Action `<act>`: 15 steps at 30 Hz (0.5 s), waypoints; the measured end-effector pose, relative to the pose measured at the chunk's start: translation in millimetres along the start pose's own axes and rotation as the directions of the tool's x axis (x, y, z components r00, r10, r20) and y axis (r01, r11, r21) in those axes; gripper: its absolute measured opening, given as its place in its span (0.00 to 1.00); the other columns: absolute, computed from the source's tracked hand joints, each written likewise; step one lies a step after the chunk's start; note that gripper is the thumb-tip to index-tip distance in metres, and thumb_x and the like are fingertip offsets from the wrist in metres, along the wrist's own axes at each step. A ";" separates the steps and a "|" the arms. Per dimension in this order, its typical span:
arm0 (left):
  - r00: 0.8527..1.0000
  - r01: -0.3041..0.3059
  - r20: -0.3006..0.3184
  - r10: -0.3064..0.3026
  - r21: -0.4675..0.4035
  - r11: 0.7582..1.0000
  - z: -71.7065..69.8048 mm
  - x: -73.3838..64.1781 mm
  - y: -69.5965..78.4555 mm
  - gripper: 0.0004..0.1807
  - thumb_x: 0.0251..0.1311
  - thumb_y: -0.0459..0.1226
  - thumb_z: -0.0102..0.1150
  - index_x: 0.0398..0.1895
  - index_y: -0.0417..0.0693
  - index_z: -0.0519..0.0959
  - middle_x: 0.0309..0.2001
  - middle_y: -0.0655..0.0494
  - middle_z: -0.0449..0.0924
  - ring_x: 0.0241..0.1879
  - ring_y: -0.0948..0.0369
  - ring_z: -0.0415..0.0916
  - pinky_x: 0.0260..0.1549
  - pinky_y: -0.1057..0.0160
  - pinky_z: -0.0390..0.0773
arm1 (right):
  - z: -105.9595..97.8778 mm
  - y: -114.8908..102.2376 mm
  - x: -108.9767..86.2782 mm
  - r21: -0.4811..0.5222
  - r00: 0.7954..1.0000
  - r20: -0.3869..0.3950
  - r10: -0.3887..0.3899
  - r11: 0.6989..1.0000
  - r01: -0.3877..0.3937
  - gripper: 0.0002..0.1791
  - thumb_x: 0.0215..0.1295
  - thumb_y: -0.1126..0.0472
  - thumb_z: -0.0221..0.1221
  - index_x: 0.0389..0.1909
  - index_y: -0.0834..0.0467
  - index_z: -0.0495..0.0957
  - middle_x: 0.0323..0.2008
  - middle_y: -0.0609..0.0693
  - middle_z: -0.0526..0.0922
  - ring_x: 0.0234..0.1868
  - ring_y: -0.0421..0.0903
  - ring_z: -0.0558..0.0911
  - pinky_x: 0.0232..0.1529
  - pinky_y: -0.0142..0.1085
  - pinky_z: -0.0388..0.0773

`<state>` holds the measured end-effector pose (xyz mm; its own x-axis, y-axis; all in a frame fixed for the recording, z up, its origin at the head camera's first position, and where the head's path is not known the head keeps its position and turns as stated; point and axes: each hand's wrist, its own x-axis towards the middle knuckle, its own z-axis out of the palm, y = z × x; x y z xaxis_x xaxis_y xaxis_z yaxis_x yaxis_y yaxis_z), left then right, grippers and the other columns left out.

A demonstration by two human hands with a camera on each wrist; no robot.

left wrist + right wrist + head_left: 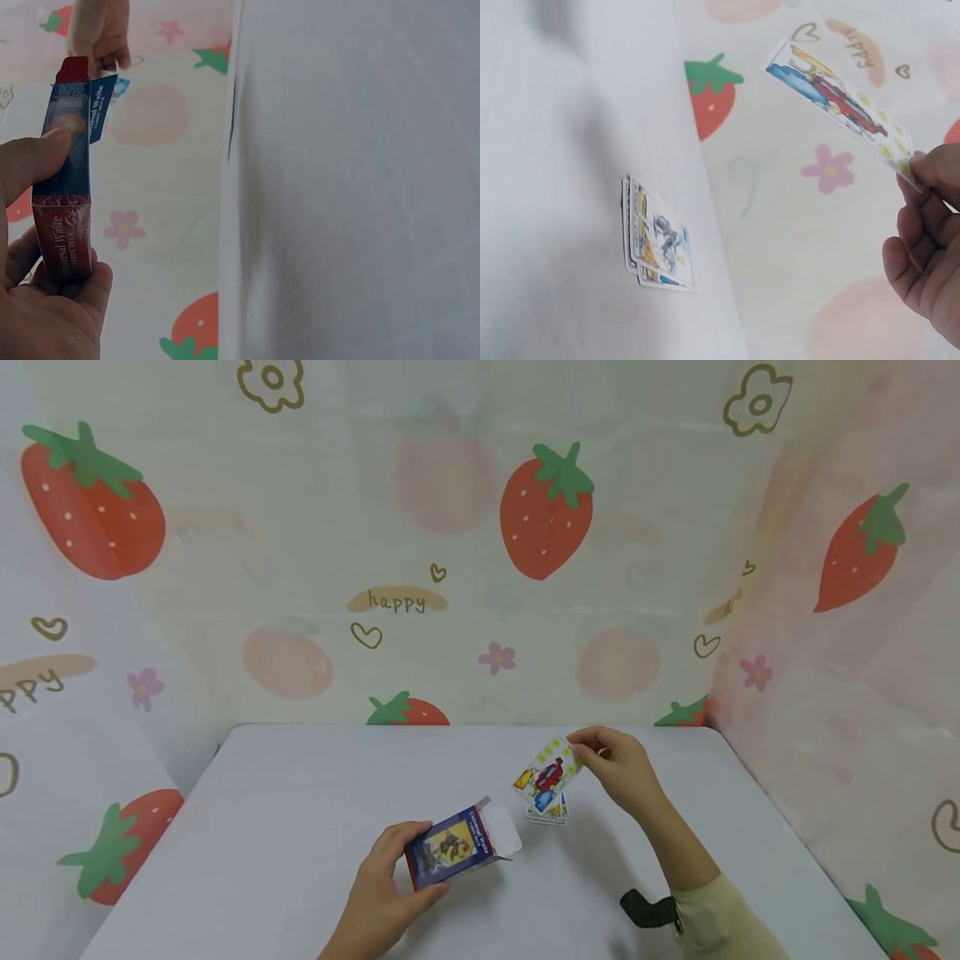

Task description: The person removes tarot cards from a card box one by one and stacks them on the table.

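My left hand (386, 881) grips a blue and red tarot card box (450, 847) between thumb and fingers. The box lid flap (501, 828) hangs open toward the right, and its printed end shows in the left wrist view. One colourful tarot card (551, 774) with yellow discs and a red and blue figure is pinched by its corner in my right hand (617, 768), held up in the air. Below that card lies a small, uneven pile of tarot cards (664, 240) on the table, face up, partly covered by the held card in the head view.
The white table (300, 793) runs back to a patterned backdrop (450, 543) with strawberries and flowers. A black strap (647, 910) sticks out from the right sleeve (723, 922) above the tabletop.
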<state>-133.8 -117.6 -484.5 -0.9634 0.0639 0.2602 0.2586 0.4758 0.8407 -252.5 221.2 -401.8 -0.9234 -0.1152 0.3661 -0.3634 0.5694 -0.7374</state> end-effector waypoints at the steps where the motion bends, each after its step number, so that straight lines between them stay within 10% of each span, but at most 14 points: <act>1: 1.000 0.000 0.000 0.000 0.001 1.000 0.0 0.0 0.1 0.42 0.43 0.35 0.84 0.64 0.64 0.74 0.62 0.70 0.72 0.61 0.67 0.72 0.64 0.50 0.75 | 0.2 1.1 1.4 -0.002 1.000 0.003 0.002 1.000 -0.002 0.06 0.70 0.62 0.64 0.45 0.57 0.86 0.36 0.49 0.87 0.36 0.46 0.80 0.35 0.33 0.78; 15: 1.000 0.006 0.006 -0.006 0.001 1.000 -0.7 0.4 1.6 0.42 0.43 0.37 0.84 0.65 0.64 0.74 0.62 0.70 0.73 0.60 0.67 0.72 0.64 0.50 0.75 | 9.5 22.0 21.2 -0.010 0.995 0.087 0.047 0.999 -0.046 0.08 0.73 0.62 0.61 0.47 0.57 0.86 0.38 0.51 0.86 0.35 0.47 0.77 0.31 0.34 0.76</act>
<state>-133.8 -117.4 -482.7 -0.9653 0.0666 0.2526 0.2532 0.4773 0.8415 -281.2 223.5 -415.7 -0.9468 -0.1589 0.2800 -0.3189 0.5823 -0.7478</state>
